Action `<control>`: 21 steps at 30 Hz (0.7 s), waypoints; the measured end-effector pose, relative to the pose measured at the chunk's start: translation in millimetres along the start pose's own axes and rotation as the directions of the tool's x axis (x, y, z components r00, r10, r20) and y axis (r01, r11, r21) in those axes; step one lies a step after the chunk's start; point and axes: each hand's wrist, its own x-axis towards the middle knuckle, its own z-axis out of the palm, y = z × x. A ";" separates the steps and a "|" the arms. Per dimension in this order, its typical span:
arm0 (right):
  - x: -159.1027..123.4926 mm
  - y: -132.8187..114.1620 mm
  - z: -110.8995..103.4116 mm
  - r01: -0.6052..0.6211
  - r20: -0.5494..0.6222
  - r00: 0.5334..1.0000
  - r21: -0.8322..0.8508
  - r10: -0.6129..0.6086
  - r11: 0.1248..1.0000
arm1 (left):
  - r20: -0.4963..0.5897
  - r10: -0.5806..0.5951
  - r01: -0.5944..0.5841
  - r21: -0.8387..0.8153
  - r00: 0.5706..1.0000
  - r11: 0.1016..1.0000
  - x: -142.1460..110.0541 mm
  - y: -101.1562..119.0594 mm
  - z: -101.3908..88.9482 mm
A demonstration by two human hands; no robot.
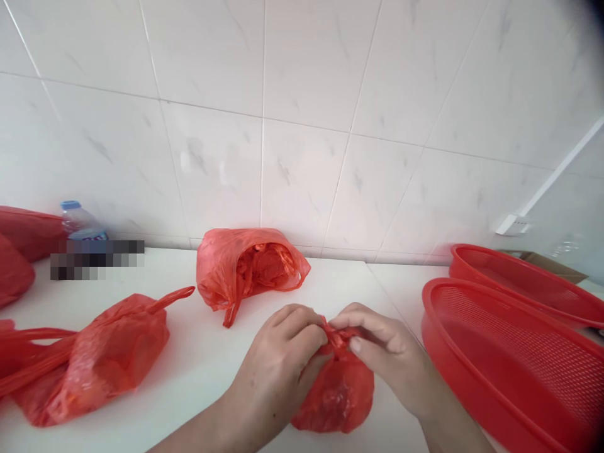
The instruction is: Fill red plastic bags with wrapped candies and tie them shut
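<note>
A small red plastic bag (342, 399) with something inside rests on the white table, low in the middle of the head view. My left hand (287, 352) is closed on the gathered top of this bag from the left. From the right, my right hand (384, 349) pinches the same twisted neck with thumb and fingers. The neck looks like a knot between the hands. What the bag contains is too blurred to name. Behind my hands lies a larger red plastic bag (212, 264), its mouth open and crumpled red plastic showing within.
Two red plastic baskets (465, 371) with mesh sides stand at the right. Another filled red bag (113, 352) lies at the left, handles loose. By the tiled wall (306, 176) stands a blue-capped bottle (78, 220). A socket strip (513, 224) is at the far right.
</note>
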 end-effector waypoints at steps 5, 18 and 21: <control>8.8 16.0 -7.8 -0.126 -0.225 0.966 0.006 0.124 0.992 | 0.031 0.232 -0.232 -0.001 0.972 0.973 -0.6 14.0 -5.7; 22.1 119.9 -41.2 -0.264 -0.052 0.961 0.126 0.272 0.956 | 0.518 0.123 0.002 -0.234 0.847 0.972 -6.3 5.9 -1.3; 11.5 111.1 -49.9 -0.258 0.262 0.949 0.317 0.177 0.913 | 0.578 -0.199 0.274 -0.045 0.791 0.961 -4.8 -4.7 -5.3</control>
